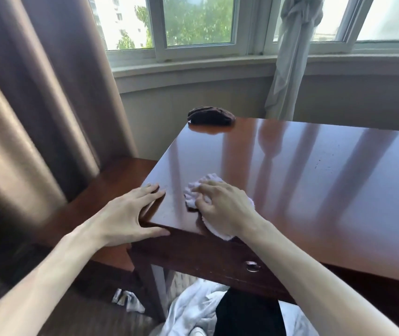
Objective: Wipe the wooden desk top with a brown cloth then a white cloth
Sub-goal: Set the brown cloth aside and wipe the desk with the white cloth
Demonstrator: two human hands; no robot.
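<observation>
The left hand (130, 212) lies flat with straight fingers on the near corner of the worktop (315, 190), and the right hand (222, 207) presses the white cloth (193, 192) down just beside it, fingers bent over it. The brown cloth (210, 115) sits bunched at the far corner, so this looks like the white-cloth step. Next, the cloth likely needs a push toward the far, unwiped side.

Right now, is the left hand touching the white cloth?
Apart. Head view: left hand rests on the desk corner; bare wood separates it from the white cloth.
</observation>
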